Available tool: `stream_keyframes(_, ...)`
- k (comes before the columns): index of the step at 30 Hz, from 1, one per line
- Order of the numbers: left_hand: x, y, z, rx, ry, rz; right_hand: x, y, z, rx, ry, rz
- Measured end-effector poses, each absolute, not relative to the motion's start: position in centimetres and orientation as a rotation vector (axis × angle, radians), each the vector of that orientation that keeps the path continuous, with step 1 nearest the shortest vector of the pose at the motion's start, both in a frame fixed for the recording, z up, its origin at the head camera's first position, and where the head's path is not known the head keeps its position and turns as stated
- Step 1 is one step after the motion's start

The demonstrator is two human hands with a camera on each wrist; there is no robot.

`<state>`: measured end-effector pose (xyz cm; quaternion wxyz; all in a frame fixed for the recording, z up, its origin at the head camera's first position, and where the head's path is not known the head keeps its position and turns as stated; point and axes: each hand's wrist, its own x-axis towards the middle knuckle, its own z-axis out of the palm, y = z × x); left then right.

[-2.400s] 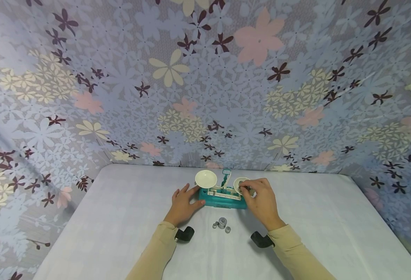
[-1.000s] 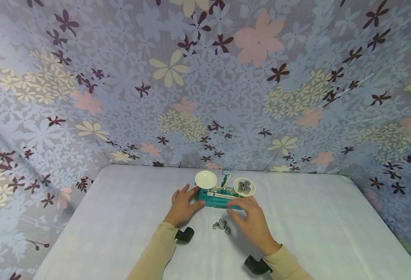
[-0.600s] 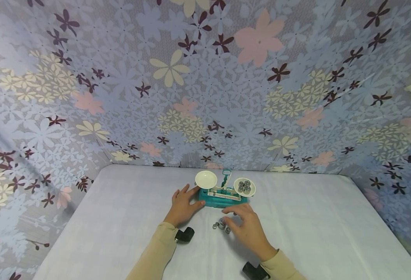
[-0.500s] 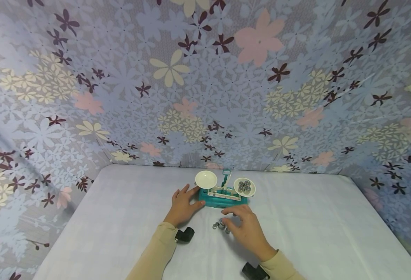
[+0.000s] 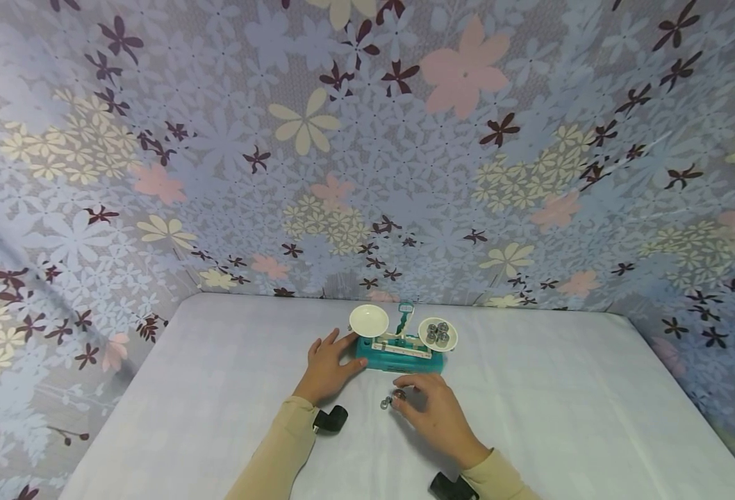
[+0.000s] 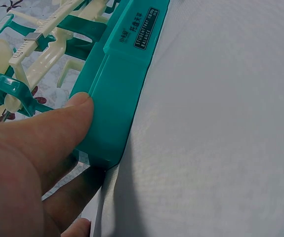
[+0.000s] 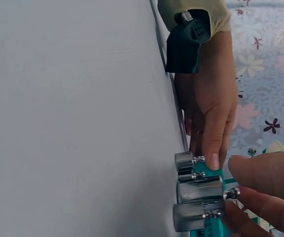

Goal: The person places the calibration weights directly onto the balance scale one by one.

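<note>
Right-hand fingertips (image 7: 240, 197) pinch the knob of a metal weight (image 7: 201, 190) standing on the white table (image 5: 561, 389), just in front of the teal balance scale (image 5: 399, 354). Smaller weights (image 7: 185, 161) stand right beside it. The right hand (image 5: 433, 410) curls over them. Across at the scale's left end, the left hand (image 5: 326, 364) lies flat, thumb (image 6: 58, 123) pressed against the teal base. On the scale, the right pan (image 5: 438, 334) carries several weights, and the left pan (image 5: 369, 319) rides higher.
</note>
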<state>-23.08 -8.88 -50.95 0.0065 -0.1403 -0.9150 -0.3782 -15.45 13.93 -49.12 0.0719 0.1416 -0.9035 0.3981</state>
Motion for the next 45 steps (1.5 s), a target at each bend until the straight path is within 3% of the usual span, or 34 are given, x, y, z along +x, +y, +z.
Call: stream_keyframes(45,-23.1,-8.9,-50.7,-0.417,-2.887,-1.191,-15.8,14.1,-50.8,0.22,-2.638,1.553)
